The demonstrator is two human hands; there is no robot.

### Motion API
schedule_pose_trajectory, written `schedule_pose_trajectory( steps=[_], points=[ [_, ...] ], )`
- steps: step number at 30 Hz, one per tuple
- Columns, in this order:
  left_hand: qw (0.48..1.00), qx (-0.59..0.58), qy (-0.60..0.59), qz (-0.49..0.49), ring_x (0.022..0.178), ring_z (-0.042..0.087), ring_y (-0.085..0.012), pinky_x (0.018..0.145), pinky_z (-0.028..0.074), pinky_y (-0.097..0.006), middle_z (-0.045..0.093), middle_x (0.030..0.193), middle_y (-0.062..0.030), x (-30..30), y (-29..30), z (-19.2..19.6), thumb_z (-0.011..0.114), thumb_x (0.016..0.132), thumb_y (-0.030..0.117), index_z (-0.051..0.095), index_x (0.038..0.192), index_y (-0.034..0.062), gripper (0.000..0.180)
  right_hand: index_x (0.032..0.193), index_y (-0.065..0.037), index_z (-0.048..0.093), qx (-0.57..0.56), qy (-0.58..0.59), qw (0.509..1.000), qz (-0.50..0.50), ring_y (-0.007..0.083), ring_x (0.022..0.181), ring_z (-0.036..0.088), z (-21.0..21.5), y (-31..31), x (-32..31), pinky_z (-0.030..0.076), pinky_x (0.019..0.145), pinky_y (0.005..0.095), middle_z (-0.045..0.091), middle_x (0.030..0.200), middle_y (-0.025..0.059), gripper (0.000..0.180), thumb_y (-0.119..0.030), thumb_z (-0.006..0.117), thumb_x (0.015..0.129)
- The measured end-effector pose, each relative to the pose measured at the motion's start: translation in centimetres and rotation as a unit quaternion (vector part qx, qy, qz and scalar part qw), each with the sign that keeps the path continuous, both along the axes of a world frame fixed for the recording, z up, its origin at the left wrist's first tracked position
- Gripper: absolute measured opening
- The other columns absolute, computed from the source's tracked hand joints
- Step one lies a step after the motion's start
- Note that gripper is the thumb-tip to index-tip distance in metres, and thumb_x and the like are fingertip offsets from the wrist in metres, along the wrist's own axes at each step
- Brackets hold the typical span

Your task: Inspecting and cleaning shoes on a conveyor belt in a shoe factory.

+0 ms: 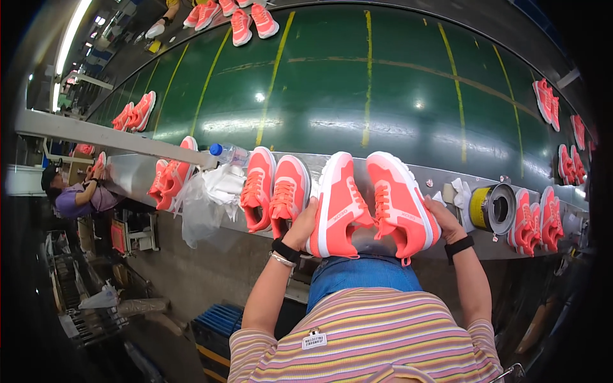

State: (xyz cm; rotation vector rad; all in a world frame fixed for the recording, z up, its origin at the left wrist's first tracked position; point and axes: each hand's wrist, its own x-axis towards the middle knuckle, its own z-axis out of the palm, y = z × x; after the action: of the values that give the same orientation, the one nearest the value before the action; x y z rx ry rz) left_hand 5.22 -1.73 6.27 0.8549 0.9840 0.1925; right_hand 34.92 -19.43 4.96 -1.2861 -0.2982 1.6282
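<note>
A coral-pink sneaker (338, 210) with a white sole is in my left hand (303, 226), whose fingers wrap round its outer side near the heel. My right hand (446, 220) grips the matching sneaker (401, 207) from its outer side in the same way. Both sneakers are held side by side in front of my body, toes pointing away from me and tops tilted toward each other. The fingers beneath the shoes are partly hidden. Just left of my left hand, another coral sneaker pair (289, 191) stands on the metal ledge (460, 249).
Beyond the ledge runs a green conveyor belt (319, 96) with yellow cross lines, carrying several sneaker pairs. On the ledge are a blue-capped bottle (230, 154), white paper and plastic (211, 198), a round tin (491, 209) and more sneakers (536, 220). A co-worker (73, 198) sits at far left.
</note>
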Motion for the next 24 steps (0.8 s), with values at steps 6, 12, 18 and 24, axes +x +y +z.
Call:
schedule_pose_trajectory(
  steps=[6, 12, 18, 24],
  points=[
    [0.996, -0.049, -0.022, 0.073, 0.107, 0.05, -0.0197, 0.091, 0.038, -0.03, 0.051, 0.117, -0.0131, 1.6, 1.6, 0.3, 0.024, 0.093, 0.045, 0.04, 0.122, -0.0025, 0.058, 0.111, 0.002, 0.05, 0.011, 0.039, 0.993, -0.115, 0.0166, 0.092, 0.058, 2.3, 2.5, -1.4, 0.047, 0.079, 0.0288, 0.058, 0.106, 0.0118, 0.045, -0.037, 0.043, 0.09],
    [0.968, -0.108, -0.157, 0.161, 0.111, 0.048, -0.0259, 0.094, 0.039, -0.039, 0.043, 0.127, -0.0132, 3.4, 3.0, 0.9, 0.028, 0.092, 0.044, 0.032, 0.128, 0.0046, 0.054, 0.115, -0.003, 0.047, 0.102, 0.193, 0.937, -0.272, 0.0197, 0.1, 0.055, 2.8, 6.7, -3.8, 0.044, 0.087, 0.0326, 0.055, 0.112, 0.0111, 0.041, -0.034, 0.045, 0.089],
    [0.941, -0.221, -0.211, 0.143, 0.106, 0.051, -0.0281, 0.091, 0.042, -0.043, 0.049, 0.12, -0.013, 6.1, 4.1, 0.4, 0.028, 0.092, 0.043, 0.038, 0.124, 0.0075, 0.049, 0.12, -0.006, 0.043, 0.1, 0.233, 0.907, -0.335, 0.0223, 0.106, 0.051, 4.9, 9.1, -4.6, 0.041, 0.091, 0.0381, 0.051, 0.119, 0.0111, 0.042, -0.035, 0.042, 0.09],
    [0.93, -0.251, -0.246, 0.105, 0.103, 0.053, -0.0289, 0.09, 0.042, -0.046, 0.051, 0.118, -0.0123, 11.6, 4.9, 0.5, 0.033, 0.091, 0.038, 0.043, 0.119, 0.0072, 0.043, 0.12, -0.008, 0.044, 0.143, 0.266, 0.893, -0.332, 0.0235, 0.106, 0.051, 5.5, 8.9, -1.1, 0.041, 0.092, 0.0405, 0.051, 0.118, 0.0109, 0.044, -0.038, 0.044, 0.088]
  ],
)
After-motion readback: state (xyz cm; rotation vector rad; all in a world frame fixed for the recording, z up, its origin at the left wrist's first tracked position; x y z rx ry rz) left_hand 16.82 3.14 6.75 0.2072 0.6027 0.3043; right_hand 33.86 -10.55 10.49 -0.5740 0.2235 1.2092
